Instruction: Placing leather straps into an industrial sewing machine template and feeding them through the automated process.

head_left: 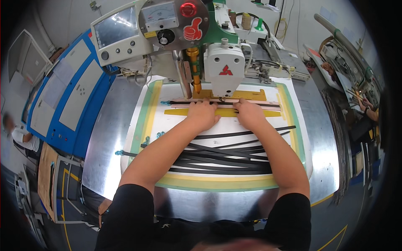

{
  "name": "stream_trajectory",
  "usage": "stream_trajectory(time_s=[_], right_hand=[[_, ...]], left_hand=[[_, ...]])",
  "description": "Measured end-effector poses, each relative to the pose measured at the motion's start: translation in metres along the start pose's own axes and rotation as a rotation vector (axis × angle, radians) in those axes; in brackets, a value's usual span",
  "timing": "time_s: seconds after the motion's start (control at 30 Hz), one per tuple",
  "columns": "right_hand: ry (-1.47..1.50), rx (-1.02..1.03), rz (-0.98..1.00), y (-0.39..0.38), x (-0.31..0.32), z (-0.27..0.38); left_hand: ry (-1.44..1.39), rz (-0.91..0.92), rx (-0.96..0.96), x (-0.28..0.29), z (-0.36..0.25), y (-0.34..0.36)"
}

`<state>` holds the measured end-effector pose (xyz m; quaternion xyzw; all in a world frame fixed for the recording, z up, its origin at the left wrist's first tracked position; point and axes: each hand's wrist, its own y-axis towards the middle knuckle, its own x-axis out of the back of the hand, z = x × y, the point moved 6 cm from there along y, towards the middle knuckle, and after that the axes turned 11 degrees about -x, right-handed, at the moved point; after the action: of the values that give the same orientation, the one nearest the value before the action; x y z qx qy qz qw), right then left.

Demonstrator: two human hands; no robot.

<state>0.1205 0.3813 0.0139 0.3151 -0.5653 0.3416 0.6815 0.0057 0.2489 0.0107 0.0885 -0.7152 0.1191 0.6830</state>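
Observation:
A long black strap (268,105) lies in a narrow pale pink jig (176,106), under the white head (225,69) of a sewing machine. A light-blue tie sits at the strap's left end. My left hand (203,115) rests on the strap left of the machine's needle area, fingers stretched flat and thumb spread toward me. Just right of it, my right hand (250,113) has its fingers bent over the strap and jig, with the thumb near the index finger. Some fingertips are hard to make out. Several loose black straps (222,169) lie nearer me, between my forearms.
A yellow plate (173,112) lies along the jig's near side. White sheeting edged with green and yellow tape covers part of the metal table (104,138). A control screen (117,27) and a blue cabinet (67,92) stand left. Other people are at both sides.

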Motion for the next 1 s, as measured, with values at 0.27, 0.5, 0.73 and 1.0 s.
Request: stream_trajectory(time_s=[0.27, 0.5, 0.73, 1.0], right_hand=[[-0.021, -0.005, -0.017, -0.008, 0.006, -0.014], [0.013, 0.024, -0.008, -0.006, 0.004, -0.005], [0.003, 0.029, -0.002, -0.003, 0.006, -0.015], [-0.011, -0.048, 0.008, -0.011, 0.015, -0.033]], left_hand=[[-0.014, -0.136, -0.066, 0.001, -0.011, -0.004], [-0.040, -0.098, -0.089, -0.006, -0.011, 0.005], [-0.003, -0.089, -0.033, 0.008, -0.019, 0.002], [-0.057, -0.146, -0.059, 0.005, -0.019, -0.002]])
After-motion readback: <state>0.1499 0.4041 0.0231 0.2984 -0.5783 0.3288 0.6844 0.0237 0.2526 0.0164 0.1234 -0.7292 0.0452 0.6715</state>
